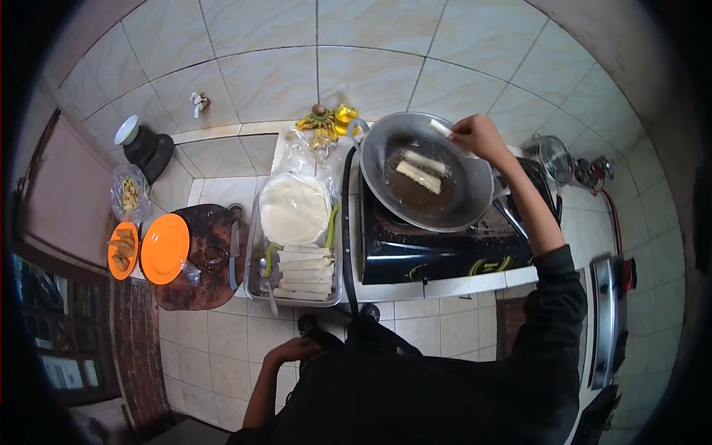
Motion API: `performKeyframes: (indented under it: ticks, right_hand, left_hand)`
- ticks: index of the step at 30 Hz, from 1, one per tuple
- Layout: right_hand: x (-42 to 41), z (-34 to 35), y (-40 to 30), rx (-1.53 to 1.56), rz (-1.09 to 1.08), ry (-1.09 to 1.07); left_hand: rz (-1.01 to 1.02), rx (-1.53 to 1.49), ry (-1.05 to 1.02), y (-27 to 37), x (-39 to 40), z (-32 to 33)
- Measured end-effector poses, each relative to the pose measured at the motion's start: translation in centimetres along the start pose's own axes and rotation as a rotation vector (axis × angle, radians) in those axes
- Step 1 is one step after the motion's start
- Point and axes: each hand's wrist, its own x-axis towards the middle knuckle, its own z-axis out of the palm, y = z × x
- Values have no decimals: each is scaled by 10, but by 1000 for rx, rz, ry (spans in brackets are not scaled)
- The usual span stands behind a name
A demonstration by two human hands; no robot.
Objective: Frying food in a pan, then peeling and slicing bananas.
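Observation:
My right hand [475, 136] holds a pale uncooked spring roll [440, 128] above the far right side of a grey metal wok [378, 183]. Its fingers cover the roll's middle. Two more rolls, a nearer fried roll [418, 177] and a farther fried roll [425, 161], lie side by side in bubbling oil at the wok's bottom. The wok sits on a black gas stove [400, 261]. Down by my waist, my left hand [297, 349] rests against dark clothing, its fingers partly hidden.
Left of the stove, a tray [250, 278] holds round wrappers [295, 208], several uncooked rolls [305, 272], green chillies and a spoon. A knife [233, 256] lies on a wooden board [200, 295], beside an orange plate [165, 247]. Bananas [318, 123] and bagged oil [346, 118] stand by the wall.

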Motion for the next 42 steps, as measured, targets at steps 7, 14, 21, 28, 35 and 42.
performKeyframes:
  ticks: [7, 14, 21, 28, 35, 42]
  right_hand:
    - [46, 81, 79, -279, -43, -104]
    - [67, 100, 54, -755, -136, -72]
    - [81, 118, 63, -759, -152, -83]
    - [76, 115, 70, -551, -151, -292]
    - [76, 100, 44, -519, -116, -299]
    - [50, 81, 44, -513, -141, -182]
  left_hand:
    - [-75, -165, 582, -72, -49, 104]
    - [-3, -440, 429, -309, -45, 303]
    - [-313, 38, 270, -310, 59, 239]
    - [-271, 29, 322, -318, 58, 236]
    - [-243, 40, 339, -322, 48, 224]
    - [-229, 14, 368, -223, -4, 144]
